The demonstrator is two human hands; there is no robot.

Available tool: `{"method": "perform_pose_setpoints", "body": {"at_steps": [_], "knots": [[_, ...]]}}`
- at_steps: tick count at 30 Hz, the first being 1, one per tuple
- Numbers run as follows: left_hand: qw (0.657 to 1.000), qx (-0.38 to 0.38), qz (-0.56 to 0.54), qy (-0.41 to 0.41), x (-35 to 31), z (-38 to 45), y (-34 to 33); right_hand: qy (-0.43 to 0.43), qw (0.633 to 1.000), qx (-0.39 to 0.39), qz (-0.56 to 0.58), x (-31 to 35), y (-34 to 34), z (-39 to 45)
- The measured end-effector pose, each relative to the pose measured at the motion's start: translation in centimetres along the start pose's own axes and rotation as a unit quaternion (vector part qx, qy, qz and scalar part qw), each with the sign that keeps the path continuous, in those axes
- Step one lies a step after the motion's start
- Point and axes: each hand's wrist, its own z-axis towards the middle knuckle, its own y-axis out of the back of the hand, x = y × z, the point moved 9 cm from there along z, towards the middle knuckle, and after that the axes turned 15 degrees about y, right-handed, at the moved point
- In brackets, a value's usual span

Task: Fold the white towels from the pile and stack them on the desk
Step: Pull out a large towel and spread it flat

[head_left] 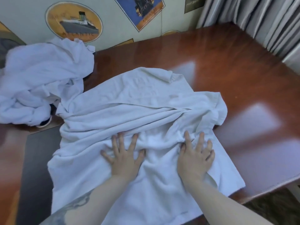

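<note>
Both hands, left hand [123, 157] and right hand [195, 155], press flat with fingers spread on a rumpled white towel [129, 108] lying on the brown surface [227, 70]; the towel pile [40, 82] sits at left.

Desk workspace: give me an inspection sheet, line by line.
Surface: glossy reddish wooden desk, glare patches on the right.
Job's things: one white towel spread rumpled across the desk; unfolded towel pile at the left. No folded stack seen.
Clutter: a dark object peeks from under the pile, unclear.
Grippers: left hand flat on the towel, fingers spread; right hand flat on the towel, bunching it.
Cables: nothing seen.
Surroundings: ship poster and train poster on the wall; grey curtain at the right.
</note>
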Motion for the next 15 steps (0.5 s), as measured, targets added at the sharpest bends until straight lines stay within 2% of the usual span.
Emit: {"method": "perform_pose_setpoints", "body": {"at_steps": [9,15], "knots": [[0.998,-0.042,-0.02,-0.053,-7.2,15.6,3.7,-0.032,0.998,0.052,-0.006,3.4,-2.4,12.4],[0.995,-0.058,-0.041,-0.073,-11.2,24.9,5.5,-0.051,0.998,0.038,-0.015,5.5,-3.9,20.8]]}}
